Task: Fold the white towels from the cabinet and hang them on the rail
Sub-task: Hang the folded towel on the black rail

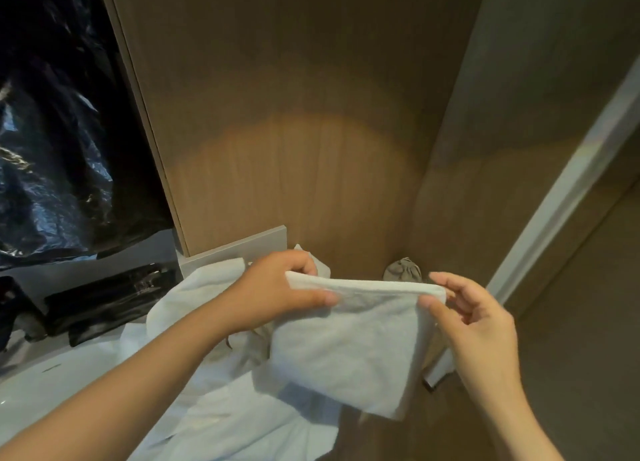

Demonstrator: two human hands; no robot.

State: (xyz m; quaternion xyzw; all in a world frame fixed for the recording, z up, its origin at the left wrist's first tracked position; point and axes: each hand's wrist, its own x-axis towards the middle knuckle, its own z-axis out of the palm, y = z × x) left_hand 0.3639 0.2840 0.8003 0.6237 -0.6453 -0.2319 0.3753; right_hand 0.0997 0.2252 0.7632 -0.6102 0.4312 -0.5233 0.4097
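A small white towel (349,349) hangs folded in front of me, its folded top edge stretched level between my two hands. My left hand (277,294) grips the towel's upper left corner, thumb over the front and fingers curled behind. My right hand (474,318) pinches the upper right corner between thumb and fingers. The lower part of the towel hangs free. No rail is in view.
A wooden panel (294,131) stands straight ahead, with a second one (502,148) on the right. White cloth (221,412) lies heaped below the towel. A black plastic bag (59,131) and dark items (104,301) sit at the left. A grey bundle (401,270) sits in the corner.
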